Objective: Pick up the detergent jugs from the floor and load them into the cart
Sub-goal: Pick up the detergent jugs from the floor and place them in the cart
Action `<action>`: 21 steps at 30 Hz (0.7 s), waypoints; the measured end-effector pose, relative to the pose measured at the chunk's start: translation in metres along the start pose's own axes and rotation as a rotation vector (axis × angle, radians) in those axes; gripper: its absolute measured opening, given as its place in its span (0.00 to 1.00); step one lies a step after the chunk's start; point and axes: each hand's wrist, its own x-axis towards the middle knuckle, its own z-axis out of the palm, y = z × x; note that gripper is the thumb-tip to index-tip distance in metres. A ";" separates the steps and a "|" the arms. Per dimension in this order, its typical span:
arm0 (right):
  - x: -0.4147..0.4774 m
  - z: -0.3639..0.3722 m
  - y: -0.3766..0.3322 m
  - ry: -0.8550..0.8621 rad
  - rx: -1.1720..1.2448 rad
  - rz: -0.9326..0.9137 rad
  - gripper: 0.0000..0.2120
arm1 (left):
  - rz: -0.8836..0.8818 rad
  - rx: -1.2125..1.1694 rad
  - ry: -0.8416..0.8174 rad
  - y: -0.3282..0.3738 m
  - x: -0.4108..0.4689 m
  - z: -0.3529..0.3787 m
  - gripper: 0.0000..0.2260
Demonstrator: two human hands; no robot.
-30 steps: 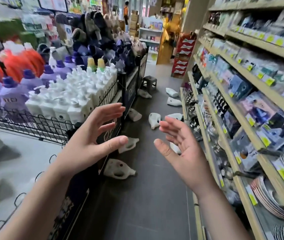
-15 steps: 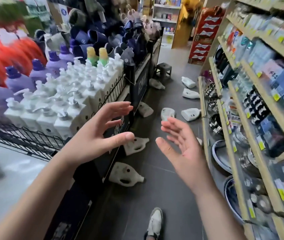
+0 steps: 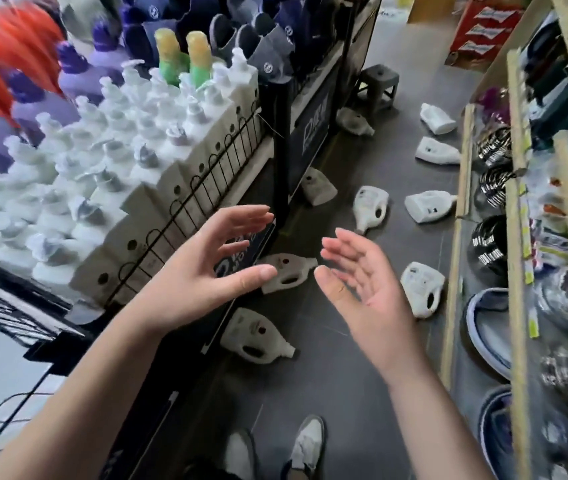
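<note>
Several white detergent jugs lie on their sides on the dark aisle floor. The nearest jug (image 3: 257,336) lies below my hands by the display's base. A second jug (image 3: 287,271) shows between my hands, and a third jug (image 3: 423,289) lies right of my right hand. More jugs (image 3: 371,207) are scattered farther up the aisle. My left hand (image 3: 206,268) and my right hand (image 3: 362,278) hover at chest height, palms facing each other, fingers relaxed, holding nothing. No cart is clearly identifiable.
A wire-fenced display (image 3: 171,202) of white pump bottles, purple and orange jugs runs along the left. Wooden shelves (image 3: 518,237) with plates and packaged goods line the right. A small grey stool (image 3: 378,84) stands up the aisle. My shoes (image 3: 305,441) show below.
The view has tilted downward and moved forward along the aisle; my shoes now show fully. Both hands keep the same open, facing pose.
</note>
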 end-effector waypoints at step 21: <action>0.029 0.068 0.472 0.203 0.126 0.521 0.24 | -0.304 0.076 -0.135 -0.467 0.074 0.108 0.32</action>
